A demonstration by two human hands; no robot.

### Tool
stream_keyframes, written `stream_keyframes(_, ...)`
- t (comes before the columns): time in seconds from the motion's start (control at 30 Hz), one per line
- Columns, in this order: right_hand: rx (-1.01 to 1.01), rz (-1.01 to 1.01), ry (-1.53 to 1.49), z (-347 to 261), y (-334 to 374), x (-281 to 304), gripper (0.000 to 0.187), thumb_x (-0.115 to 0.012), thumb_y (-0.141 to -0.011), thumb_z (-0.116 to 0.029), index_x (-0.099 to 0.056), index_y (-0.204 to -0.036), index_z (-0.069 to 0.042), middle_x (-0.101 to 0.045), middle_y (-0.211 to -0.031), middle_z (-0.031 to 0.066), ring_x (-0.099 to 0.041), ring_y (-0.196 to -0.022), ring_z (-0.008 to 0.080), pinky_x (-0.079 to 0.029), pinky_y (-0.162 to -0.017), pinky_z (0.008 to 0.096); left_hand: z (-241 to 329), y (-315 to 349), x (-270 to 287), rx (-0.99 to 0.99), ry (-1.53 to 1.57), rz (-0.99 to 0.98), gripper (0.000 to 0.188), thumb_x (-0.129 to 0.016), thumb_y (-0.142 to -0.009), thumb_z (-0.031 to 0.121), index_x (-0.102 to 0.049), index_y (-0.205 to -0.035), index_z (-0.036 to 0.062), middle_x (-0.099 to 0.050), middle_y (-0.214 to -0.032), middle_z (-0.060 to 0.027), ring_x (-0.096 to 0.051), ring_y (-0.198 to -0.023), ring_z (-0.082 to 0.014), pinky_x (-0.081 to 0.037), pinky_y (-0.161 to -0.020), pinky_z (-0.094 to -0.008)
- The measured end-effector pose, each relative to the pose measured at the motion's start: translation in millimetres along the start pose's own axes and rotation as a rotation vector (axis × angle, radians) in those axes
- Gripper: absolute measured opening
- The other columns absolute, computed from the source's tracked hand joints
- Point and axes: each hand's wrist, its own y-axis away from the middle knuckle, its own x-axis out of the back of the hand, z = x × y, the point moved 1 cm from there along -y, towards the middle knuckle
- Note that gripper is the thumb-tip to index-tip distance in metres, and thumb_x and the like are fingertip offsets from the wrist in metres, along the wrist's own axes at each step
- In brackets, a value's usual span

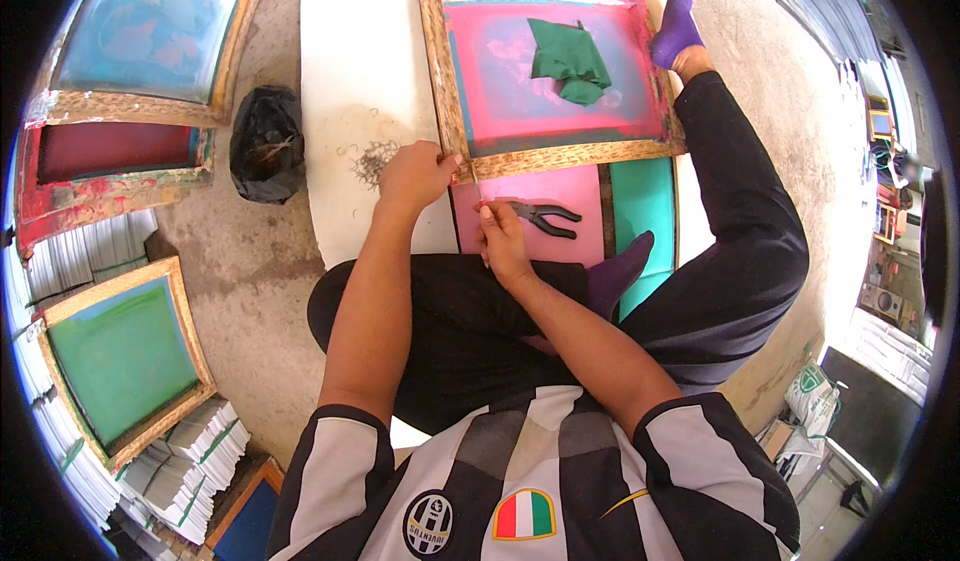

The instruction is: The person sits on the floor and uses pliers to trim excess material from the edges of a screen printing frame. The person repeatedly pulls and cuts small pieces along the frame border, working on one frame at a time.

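A wooden screen printing frame (560, 159) with pink-stained mesh lies in front of me, a crumpled green cloth (572, 61) on its mesh. My left hand (415, 173) grips its near left corner, the thumb over the wood and the other fingers partly hidden. Closed around a slim tool, my right hand (503, 243) sits just below that corner. The tool's thin metal shaft (477, 187) points up to the frame's near edge; its kind is too small to tell. Black-handled pliers (545, 218) rest on a pink panel (578, 193) beside my right hand.
Bent wire bits (374, 163) are heaped on the white surface left of my left hand. A black plastic bag (267, 146) stands on the floor. More screen frames (125, 361) and stacked white sheets (195, 461) line the left side. My purple-socked foot (678, 31) is by the frame's right edge.
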Motion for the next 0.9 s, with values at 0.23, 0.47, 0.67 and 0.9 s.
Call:
stream_keyframes(0.23,0.218,0.071,0.537,-35,9,19,0.031,-0.064,-0.099,-0.028,-0.066,-0.115,-0.002,-0.071,-0.098,0.0218,-0.072,-0.09,0.0336,-0.054,-0.081,0.0438,-12,-1,0,-0.049,0.111,0.008,0.044,-0.073,-0.085,0.048,-0.075,-0.084,0.0042,-0.072,-0.082,-0.0197,-0.071,-0.081,-0.037,-0.055,-0.072,-0.0468)
stream_keyframes(0.47,0.199,-0.078,0.614,-65,14,36,0.03,-0.065,-0.097,-0.029,-0.068,-0.113,-0.003,-0.072,-0.093,0.0201,-0.072,-0.085,0.036,-0.055,-0.079,0.0446,-14,1,5,-0.097,0.265,-0.011,0.043,-0.082,-0.081,0.038,-0.07,-0.076,-0.0032,-0.067,-0.069,-0.0171,-0.066,-0.066,-0.0256,-0.05,-0.063,-0.04)
stream_keyframes(0.67,0.29,-0.035,0.733,-86,17,31,0.03,-0.062,-0.098,-0.029,-0.067,-0.113,-0.004,-0.072,-0.096,0.0224,-0.07,-0.092,0.0418,-0.054,-0.079,0.0497,-18,3,4,-0.122,0.396,-0.036,0.029,-0.088,-0.074,0.023,-0.073,-0.081,-0.0007,-0.074,-0.078,-0.0124,-0.069,-0.071,-0.0213,-0.053,-0.068,-0.0354)
stream_keyframes(0.9,0.277,-0.057,0.852,-91,9,21,0.031,-0.059,-0.099,-0.031,-0.066,-0.113,-0.005,-0.071,-0.095,0.0243,-0.069,-0.09,0.0456,-0.053,-0.079,0.0542,-26,-2,0,-0.083,0.401,-0.107,0.025,-0.087,-0.073,0.018,-0.075,-0.084,-0.0002,-0.074,-0.079,-0.0135,-0.07,-0.072,-0.0219,-0.053,-0.068,-0.0355)
